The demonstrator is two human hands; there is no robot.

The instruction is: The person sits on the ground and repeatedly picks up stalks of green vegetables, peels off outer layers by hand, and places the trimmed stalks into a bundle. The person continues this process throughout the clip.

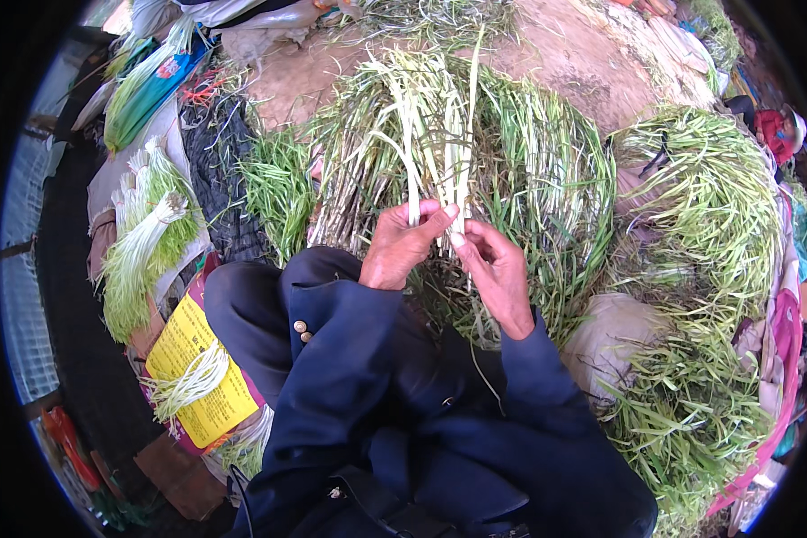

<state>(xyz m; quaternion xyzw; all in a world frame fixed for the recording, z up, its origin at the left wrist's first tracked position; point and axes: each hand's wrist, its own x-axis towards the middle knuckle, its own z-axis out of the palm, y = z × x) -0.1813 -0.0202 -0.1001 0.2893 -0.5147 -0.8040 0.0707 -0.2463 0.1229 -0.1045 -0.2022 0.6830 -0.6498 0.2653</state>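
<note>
Long pale green leafy stalks (pixel 449 151), perhaps garlic shoots, stand up from between my two hands, over a big heap of similar stalks. My left hand (pixel 403 245) grips some of them near the lower end, thumb pressed toward the index finger. Close beside it, my right hand (pixel 496 272) pinches a stalk between thumb and forefinger. The two thumb tips almost meet. Behind the hands spreads the heap (pixel 356 168), with brownish stems on the left and greener leaves (pixel 545 161) on the right.
Tied bundles of trimmed whitish shoots (pixel 141 235) lie at the left. A smaller bunch (pixel 198 380) rests on a yellow printed sheet (pixel 205 417). Loose leaves (pixel 706 202) pile up at the right around a pale sack (pixel 615 336). Another person (pixel 777 134) is at the far right.
</note>
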